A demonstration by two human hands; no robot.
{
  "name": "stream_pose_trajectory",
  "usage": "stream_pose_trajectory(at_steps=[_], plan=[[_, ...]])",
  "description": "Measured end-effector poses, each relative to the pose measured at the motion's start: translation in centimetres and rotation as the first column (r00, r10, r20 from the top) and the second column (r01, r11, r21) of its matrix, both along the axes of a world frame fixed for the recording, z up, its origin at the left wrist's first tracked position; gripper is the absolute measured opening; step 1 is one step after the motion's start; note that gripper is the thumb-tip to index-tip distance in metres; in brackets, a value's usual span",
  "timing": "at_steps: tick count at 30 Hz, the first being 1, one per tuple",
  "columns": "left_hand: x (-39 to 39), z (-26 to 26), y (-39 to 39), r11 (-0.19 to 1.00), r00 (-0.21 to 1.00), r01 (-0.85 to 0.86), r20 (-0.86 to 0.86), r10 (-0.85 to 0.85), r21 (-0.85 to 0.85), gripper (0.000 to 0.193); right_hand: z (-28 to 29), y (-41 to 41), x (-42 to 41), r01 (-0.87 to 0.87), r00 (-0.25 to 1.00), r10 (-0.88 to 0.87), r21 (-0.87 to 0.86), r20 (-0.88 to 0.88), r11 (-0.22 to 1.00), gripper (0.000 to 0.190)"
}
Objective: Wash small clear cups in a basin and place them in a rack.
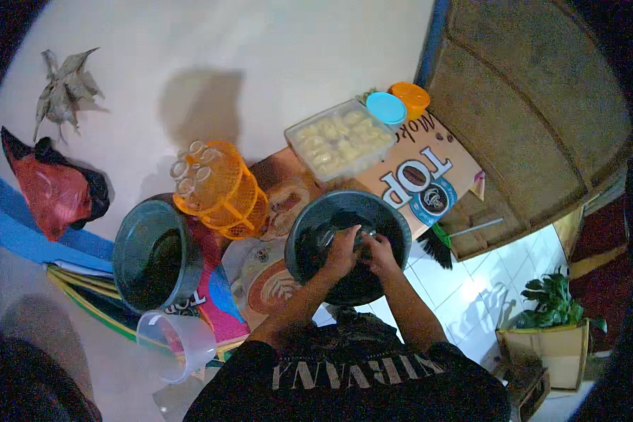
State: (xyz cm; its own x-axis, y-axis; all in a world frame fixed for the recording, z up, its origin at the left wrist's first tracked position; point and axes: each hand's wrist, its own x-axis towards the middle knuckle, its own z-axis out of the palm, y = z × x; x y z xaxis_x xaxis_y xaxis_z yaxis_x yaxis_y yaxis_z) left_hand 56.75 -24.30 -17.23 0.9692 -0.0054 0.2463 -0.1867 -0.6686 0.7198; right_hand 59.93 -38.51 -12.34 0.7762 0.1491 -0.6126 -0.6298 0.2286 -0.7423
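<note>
A dark round plastic basin stands before me with both my hands inside it. My left hand and my right hand meet around a small clear object, seemingly a glass; the fingers cover most of it. Another shiny clear piece shows in the basin left of my left hand. The basin's dark inside hides whatever else lies there. Left of it, an orange plastic rack carries several upturned clear glasses.
A second grey basin with dark liquid and a translucent bucket stand left. Beyond my basin are a lidded food container, a blue lid and an orange tub. A woven panel rises at right, near a potted plant.
</note>
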Motion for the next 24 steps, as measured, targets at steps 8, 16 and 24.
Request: stream_pose_trajectory(at_steps=[8,16,24], plan=[[-4.9,9.1,2.5,0.983,0.985,-0.132,0.097,0.144,-0.125,0.069,4.0,2.2,-1.6,-0.136,0.96,0.08,0.197,0.269,0.971,0.036],[-15.2,8.6,9.5,0.899,0.936,-0.349,-0.051,0.348,-0.263,0.067,4.3,9.9,-7.5,-0.426,0.616,0.577,-0.389,0.536,0.817,0.057],[-20.6,4.7,15.1,0.824,0.842,-0.499,0.077,0.534,-0.268,0.061,2.9,18.3,-13.5,-0.456,0.505,0.651,-0.465,0.567,0.759,0.056]])
